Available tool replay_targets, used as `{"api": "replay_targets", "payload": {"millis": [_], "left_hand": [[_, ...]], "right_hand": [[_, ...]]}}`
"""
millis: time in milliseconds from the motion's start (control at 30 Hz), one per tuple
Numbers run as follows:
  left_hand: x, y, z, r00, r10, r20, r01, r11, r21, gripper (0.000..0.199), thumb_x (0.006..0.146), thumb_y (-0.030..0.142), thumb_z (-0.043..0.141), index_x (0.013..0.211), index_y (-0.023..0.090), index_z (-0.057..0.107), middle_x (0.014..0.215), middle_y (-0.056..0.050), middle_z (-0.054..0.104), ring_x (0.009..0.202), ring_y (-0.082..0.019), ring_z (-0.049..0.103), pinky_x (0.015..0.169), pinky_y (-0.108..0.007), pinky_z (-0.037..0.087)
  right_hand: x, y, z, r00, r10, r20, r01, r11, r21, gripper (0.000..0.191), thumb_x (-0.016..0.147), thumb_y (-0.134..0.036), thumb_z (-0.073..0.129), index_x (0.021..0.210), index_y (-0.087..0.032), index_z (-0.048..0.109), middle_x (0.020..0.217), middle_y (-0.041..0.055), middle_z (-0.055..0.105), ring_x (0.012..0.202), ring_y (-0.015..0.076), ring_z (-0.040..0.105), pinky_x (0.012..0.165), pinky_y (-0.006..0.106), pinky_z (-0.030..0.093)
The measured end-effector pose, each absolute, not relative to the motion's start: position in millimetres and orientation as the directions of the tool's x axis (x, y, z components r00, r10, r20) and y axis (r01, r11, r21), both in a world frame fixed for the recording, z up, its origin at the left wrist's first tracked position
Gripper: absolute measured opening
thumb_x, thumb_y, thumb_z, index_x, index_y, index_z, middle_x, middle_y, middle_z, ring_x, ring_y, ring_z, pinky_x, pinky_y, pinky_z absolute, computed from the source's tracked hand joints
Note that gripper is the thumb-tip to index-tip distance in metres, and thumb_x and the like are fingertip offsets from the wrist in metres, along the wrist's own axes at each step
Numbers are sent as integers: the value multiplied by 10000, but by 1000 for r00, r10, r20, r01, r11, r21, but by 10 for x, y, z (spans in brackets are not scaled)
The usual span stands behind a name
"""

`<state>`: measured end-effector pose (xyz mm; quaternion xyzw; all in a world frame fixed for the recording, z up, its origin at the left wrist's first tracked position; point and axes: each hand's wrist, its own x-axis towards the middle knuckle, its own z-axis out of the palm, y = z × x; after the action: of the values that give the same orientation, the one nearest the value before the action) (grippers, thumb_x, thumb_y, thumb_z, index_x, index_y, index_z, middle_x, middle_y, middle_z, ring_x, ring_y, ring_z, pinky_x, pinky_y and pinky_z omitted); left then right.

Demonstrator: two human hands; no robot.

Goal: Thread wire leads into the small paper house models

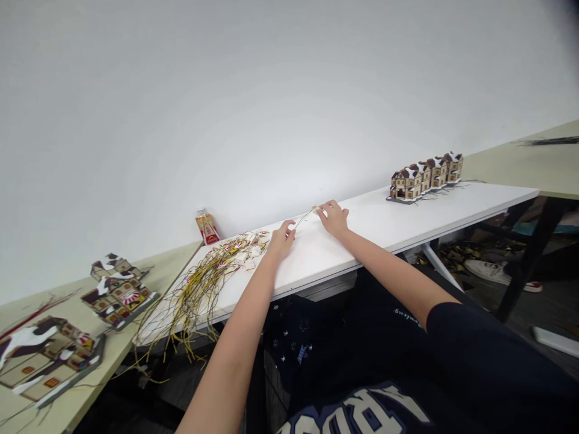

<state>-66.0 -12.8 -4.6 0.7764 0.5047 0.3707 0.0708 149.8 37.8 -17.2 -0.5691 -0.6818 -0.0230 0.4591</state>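
Over the white table, my right hand pinches a small white piece whose exact kind is too small to tell. A thin wire runs from this piece down to my left hand, whose fingertips are closed on it. Close by my left hand lies a pile of small white pieces, some with red stripes. Their long yellow and dark wires trail over the table's front edge.
Several miniature snow-roofed houses stand in a row at the table's right. More model houses sit on the left side table. A red-and-gold packet leans against the wall. Dark wires lie far right; a shoe shows below.
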Motion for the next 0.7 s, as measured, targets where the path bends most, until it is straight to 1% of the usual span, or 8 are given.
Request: {"api": "replay_targets", "payload": {"millis": [67,167,267,333,500,567,633,700], "left_hand": [[-659,-145,-34,231,829,509,723,-496,481,310,891,296,475,1178,232,574,722,11,644,590,-119,534,686,-249,428],[-655,-149,-35,286,819,497,705,-531,470,245,881,272,466,1045,216,639,723,2,639,631,-122,552,699,-246,434],[-656,-132,-46,320,820,474,705,-541,459,243,853,244,462,947,190,679,707,-7,629,626,-127,542,665,-250,426],[-661,-122,-45,308,833,459,710,-522,472,256,823,215,457,901,178,698,692,-7,627,601,-126,523,628,-251,410],[-667,-141,-5,308,848,432,702,-509,499,277,724,131,417,665,163,686,572,5,578,549,-127,488,601,-258,403],[-657,-148,5,306,853,423,697,-503,511,285,690,98,420,649,164,694,578,1,606,573,-134,529,623,-261,428],[-640,-146,4,306,847,435,676,-515,527,313,648,51,424,671,167,714,652,-10,672,646,-145,594,664,-262,460],[-623,-139,-7,289,832,474,650,-534,541,339,642,26,440,715,173,737,751,-24,723,731,-157,639,704,-268,484]], "right_hand": [[1505,395,-168,119,783,610,788,299,-538,417,972,-444,313,1096,-250,661,1184,116,561,976,281,507,869,464,327],[1519,406,-159,175,806,566,774,242,-584,410,982,-410,313,1094,-218,657,1181,117,547,973,262,510,888,455,312],[1537,390,-144,228,808,543,754,207,-624,387,980,-382,333,1087,-202,658,1171,114,541,984,249,513,884,431,298],[1548,374,-132,264,800,539,734,196,-650,362,970,-371,356,1079,-210,661,1172,115,545,993,253,515,880,430,297],[1573,348,-90,319,788,526,696,182,-694,344,966,-358,371,1101,-222,656,1188,120,549,1012,262,520,884,445,294],[1583,344,-77,336,786,519,689,171,-705,345,967,-358,371,1110,-222,654,1196,122,547,1019,264,520,886,448,294],[1590,343,-71,344,786,514,685,165,-710,347,970,-359,369,1107,-220,656,1196,124,550,1015,263,526,891,453,297],[1592,344,-72,342,789,510,685,162,-711,349,974,-361,366,1102,-218,658,1193,124,555,1009,262,533,897,459,302]]}}
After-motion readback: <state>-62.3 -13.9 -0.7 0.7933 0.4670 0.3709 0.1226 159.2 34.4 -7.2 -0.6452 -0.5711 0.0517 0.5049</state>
